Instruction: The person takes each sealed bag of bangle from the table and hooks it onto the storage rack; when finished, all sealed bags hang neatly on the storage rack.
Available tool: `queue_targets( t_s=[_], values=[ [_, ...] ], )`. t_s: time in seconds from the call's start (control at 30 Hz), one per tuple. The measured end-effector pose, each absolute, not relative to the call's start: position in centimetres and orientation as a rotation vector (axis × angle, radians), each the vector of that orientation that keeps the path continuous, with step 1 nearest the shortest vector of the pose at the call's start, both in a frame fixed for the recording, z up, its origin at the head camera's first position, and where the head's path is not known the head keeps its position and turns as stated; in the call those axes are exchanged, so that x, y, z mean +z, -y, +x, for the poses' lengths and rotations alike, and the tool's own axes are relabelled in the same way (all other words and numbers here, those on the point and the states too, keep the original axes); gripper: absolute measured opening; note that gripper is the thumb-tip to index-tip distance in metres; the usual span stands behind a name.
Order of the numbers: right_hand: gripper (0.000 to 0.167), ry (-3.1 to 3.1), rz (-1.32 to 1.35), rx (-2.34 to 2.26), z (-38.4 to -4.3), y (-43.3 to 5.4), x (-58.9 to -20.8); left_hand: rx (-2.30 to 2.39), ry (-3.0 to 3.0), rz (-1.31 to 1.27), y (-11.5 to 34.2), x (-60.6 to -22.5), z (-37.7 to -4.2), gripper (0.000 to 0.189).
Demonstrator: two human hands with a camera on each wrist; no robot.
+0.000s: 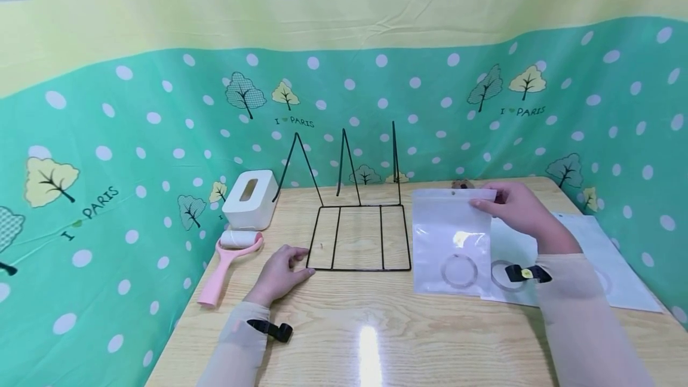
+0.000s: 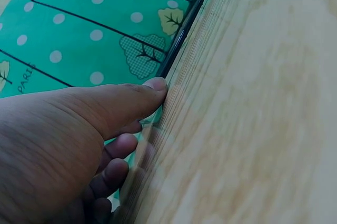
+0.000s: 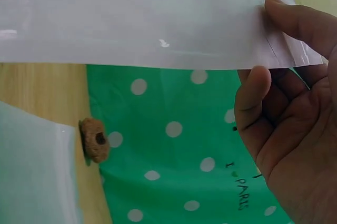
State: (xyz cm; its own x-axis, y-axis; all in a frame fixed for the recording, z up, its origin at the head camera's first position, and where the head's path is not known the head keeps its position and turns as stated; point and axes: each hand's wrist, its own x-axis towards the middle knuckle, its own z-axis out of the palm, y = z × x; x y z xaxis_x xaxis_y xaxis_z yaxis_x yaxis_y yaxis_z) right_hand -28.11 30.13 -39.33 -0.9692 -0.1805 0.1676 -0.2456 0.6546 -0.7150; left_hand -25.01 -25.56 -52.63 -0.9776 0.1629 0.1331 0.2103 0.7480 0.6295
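A black wire rack (image 1: 357,269) stands on the wooden table, its flat grid toward me and several pointed uprights behind. My left hand (image 1: 280,273) holds its front left corner, with the thumb (image 2: 155,84) against the dark front wire and the other fingers bent beneath. My right hand (image 1: 516,208) pinches the top right corner of a white zip bag (image 1: 443,226), which hangs upright just right of the rack. A round ring shape (image 1: 459,272) shows low in the bag. In the right wrist view, thumb and fingers lie on either side of the bag's edge (image 3: 174,50).
More white bags (image 1: 629,261) with ring shapes lie on the table's right side. A small brown fuzzy thing (image 3: 95,140) sits at the back edge. On the left are a white tissue box (image 1: 249,202) and a pink lint roller (image 1: 220,273). A green dotted cloth (image 1: 161,118) hangs around.
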Motion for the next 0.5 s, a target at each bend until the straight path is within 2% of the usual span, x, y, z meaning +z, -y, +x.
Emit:
queue_targets(
  t_s=[0.5],
  values=[
    [0.008, 2.623, 0.596, 1.193, -25.4, -29.0, -36.8, -1.022, 2.853, -0.34, 25.5, -52.5, -24.9, 0.049]
  ],
)
